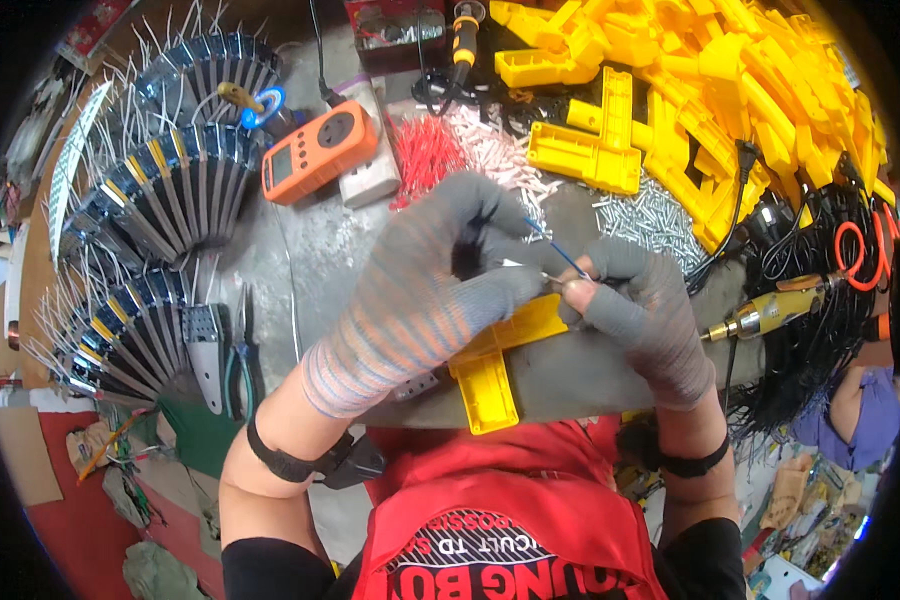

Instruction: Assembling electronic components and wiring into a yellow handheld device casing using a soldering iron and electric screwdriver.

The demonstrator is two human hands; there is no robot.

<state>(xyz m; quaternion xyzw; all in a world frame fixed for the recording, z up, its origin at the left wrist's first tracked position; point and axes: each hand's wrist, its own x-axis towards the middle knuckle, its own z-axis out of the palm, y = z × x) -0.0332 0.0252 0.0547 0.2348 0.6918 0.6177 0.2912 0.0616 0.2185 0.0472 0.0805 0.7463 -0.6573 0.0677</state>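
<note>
My left hand (420, 270), in a grey striped glove, is closed in a pinch on a thin white wire (512, 263). My right hand (640, 300), in a matching glove with bare thumb and fingertip showing, pinches the end of a thin blue wire (558, 247). The fingertips of both hands nearly meet, and the wire ends between them are too small to make out clearly. Below them a yellow T-shaped plastic housing (488, 375) lies at the bench's near edge, partly hidden by my hands.
Fanned rows of dark flat parts with white wires (185, 190) cover the left side, near pliers (240, 355). An orange meter (320, 150), red sleeves (430, 150) and screws (650, 222) lie beyond. Yellow housings (710, 80) pile far right, above an electric screwdriver (775, 308).
</note>
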